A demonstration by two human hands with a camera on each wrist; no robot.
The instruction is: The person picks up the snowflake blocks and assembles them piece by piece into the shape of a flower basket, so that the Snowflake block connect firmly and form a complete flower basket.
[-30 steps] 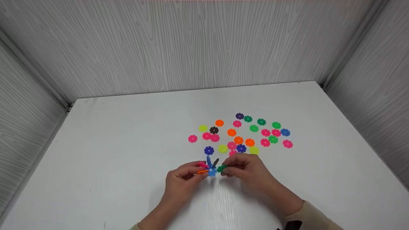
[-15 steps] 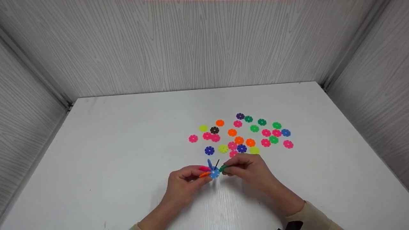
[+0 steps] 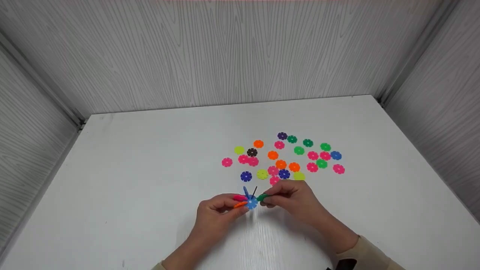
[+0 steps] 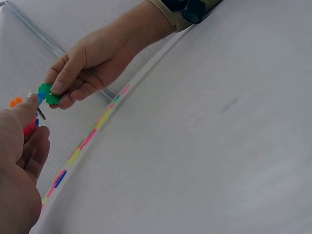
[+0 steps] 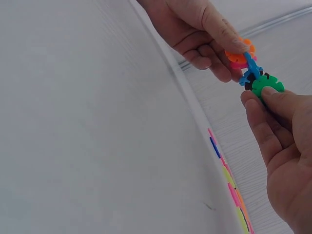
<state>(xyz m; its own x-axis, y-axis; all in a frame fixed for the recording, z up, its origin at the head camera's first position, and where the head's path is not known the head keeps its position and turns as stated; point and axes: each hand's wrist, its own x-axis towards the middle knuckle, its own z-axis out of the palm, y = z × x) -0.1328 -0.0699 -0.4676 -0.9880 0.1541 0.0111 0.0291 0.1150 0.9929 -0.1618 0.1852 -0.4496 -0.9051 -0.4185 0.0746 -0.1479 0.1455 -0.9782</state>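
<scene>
Above the near middle of the table, my left hand [image 3: 217,213] grips a small cluster of notched plastic discs. At its centre is a light blue disc [image 3: 252,203], with a pink disc [image 3: 239,197], an orange disc [image 5: 249,45], a blue disc [image 3: 246,191] and a dark disc [image 3: 255,191] standing out from it at angles. My right hand [image 3: 294,198] pinches a green disc [image 5: 269,86] between thumb and fingers. In the right wrist view the green disc's edge meets the light blue one on the side away from my left hand.
Loose notched discs in several colours lie flat beyond my hands, among them a navy disc [image 3: 246,176], a yellow disc [image 3: 262,174] and a black disc [image 3: 252,152]. The white table [image 3: 142,168] has pale wood-grain panels [image 3: 232,52] behind it and at both sides.
The cluster has shifted slightly right and turned in my left hand, so the dark disc now shows edge-on. The green disc stays pinched in my right hand at the cluster's edge.
</scene>
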